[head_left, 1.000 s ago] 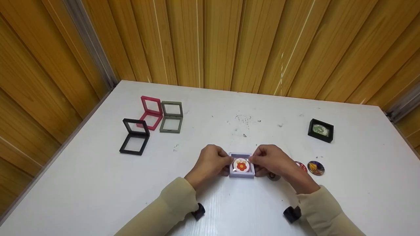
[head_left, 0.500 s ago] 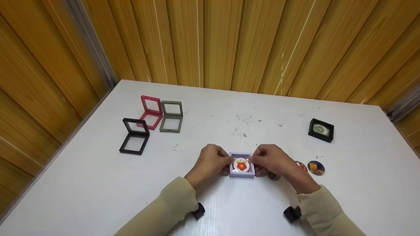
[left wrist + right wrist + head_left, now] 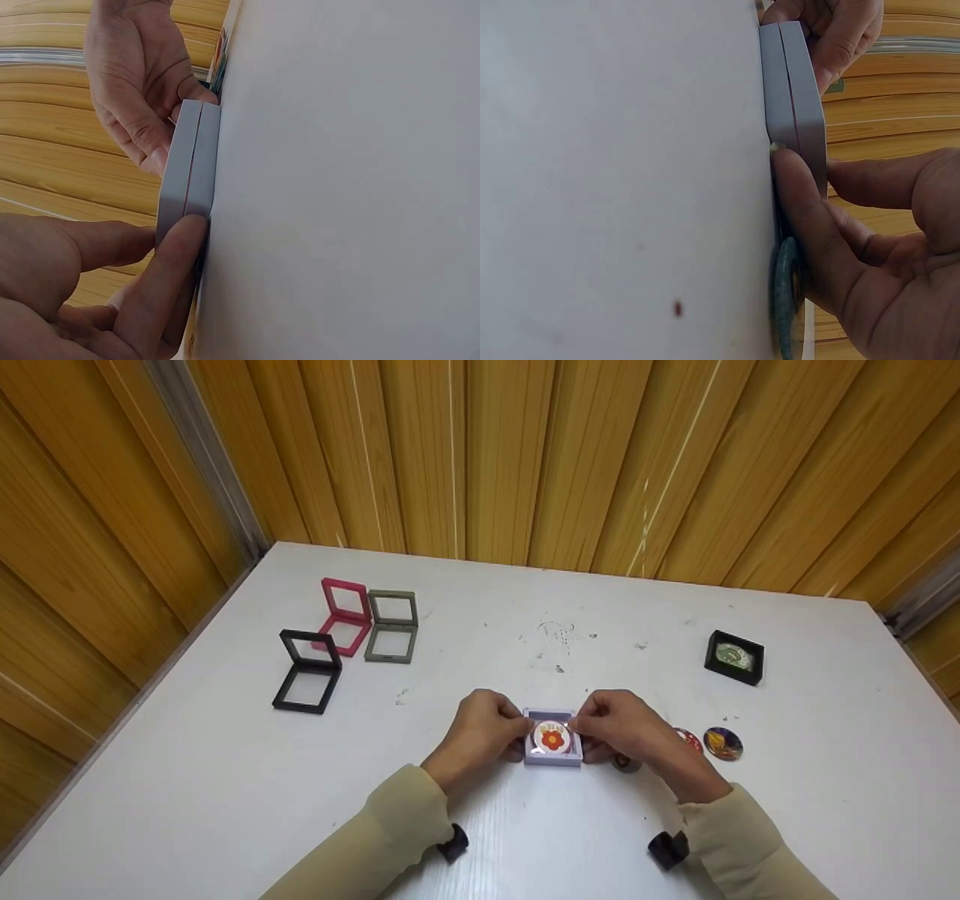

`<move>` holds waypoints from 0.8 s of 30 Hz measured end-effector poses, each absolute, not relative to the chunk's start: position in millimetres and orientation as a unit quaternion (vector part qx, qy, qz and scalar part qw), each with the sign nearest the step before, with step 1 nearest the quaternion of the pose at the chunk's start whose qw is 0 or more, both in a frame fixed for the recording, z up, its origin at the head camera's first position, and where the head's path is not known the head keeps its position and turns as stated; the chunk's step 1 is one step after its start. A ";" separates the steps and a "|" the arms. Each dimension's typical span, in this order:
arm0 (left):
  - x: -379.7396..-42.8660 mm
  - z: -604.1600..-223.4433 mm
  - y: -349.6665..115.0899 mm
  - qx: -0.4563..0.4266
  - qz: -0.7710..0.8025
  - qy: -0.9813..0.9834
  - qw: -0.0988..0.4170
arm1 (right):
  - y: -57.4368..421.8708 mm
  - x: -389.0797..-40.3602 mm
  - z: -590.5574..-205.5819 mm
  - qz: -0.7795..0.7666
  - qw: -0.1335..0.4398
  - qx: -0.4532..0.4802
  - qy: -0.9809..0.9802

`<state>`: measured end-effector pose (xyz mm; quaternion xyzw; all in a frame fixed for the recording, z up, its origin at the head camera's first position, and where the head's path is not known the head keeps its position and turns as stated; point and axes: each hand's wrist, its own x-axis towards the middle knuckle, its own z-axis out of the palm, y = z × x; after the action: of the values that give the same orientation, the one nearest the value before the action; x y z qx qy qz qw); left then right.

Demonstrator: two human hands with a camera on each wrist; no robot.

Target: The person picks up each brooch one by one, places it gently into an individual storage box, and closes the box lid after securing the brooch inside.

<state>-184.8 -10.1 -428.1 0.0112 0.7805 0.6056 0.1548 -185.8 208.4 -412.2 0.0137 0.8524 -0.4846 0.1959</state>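
A pale lavender square display case [image 3: 553, 761] lies on the white table, with a round flower badge [image 3: 553, 739] showing through its clear window. On the left side my left hand [image 3: 481, 733] pinches the case between thumb and fingers. My right hand [image 3: 624, 729] grips the opposite side in the same way. Seen edge-on in the left wrist view, the case's two halves [image 3: 189, 161] lie together with a thin seam between them. A dark round badge [image 3: 626, 763] lies partly hidden under my right hand; in the right wrist view a badge's rim [image 3: 784, 296] stands close to my fingers.
Black [image 3: 330, 666], red [image 3: 365, 619] and olive [image 3: 415, 624] display cases stand open at the left. A black case [image 3: 756, 660] holding a green badge is at the right. A red badge [image 3: 690, 741] and a dark, colourful badge [image 3: 723, 743] lie beside my right wrist.
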 end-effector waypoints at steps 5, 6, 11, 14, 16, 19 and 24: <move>-184.5 -427.5 -11.0 0.017 0.601 0.784 0.155 | 208.6 -185.7 -411.8 -0.480 0.195 0.017 0.855; -184.6 -427.4 -11.0 0.017 0.601 0.784 0.155 | 208.7 -185.8 -411.7 -0.479 0.194 0.017 0.856; -184.8 -426.0 -10.3 0.003 0.599 0.783 0.164 | 208.1 -186.1 -412.2 -0.476 0.192 0.012 0.858; -184.8 -425.6 -9.7 -0.002 0.597 0.785 0.167 | 207.8 -186.4 -412.9 -0.480 0.191 0.010 0.856; -185.0 -425.8 -9.4 -0.002 0.594 0.788 0.165 | 207.9 -186.6 -413.4 -0.482 0.191 0.008 0.855; -185.0 -425.5 -9.2 -0.003 0.593 0.788 0.164 | 207.8 -186.7 -413.4 -0.484 0.190 0.008 0.854; -185.0 -425.3 -9.1 -0.004 0.593 0.788 0.164 | 207.7 -186.4 -413.1 -0.481 0.190 0.009 0.856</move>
<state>-185.0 -9.1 -425.3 -0.0043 0.7881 0.5934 0.1636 -186.4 207.7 -413.1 0.0088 0.8557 -0.4814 0.1898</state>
